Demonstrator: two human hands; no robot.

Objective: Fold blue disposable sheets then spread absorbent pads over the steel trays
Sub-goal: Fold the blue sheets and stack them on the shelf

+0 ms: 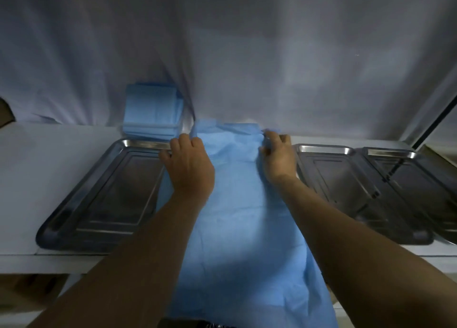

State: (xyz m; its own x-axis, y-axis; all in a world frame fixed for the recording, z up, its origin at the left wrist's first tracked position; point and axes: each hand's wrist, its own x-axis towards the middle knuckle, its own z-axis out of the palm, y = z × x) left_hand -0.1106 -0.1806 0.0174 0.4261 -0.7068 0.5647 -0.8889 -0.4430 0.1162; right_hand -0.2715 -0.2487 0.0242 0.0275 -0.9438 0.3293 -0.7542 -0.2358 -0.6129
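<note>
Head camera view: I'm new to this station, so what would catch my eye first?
The long blue disposable sheet down the middle of the white table, hanging over its near edge, with the left hand and right hand at its far corners. Bare steel trays flank it, and a stack of folded blue pads sits behind the left tray.

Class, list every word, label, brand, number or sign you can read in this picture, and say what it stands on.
None: no readable text shows anywhere.
Blue sheet, under both hands: plain.
Stack of folded blue pads: no print visible.
Steel trays: no stamp or label visible.
White backdrop cloth: blank.
</note>
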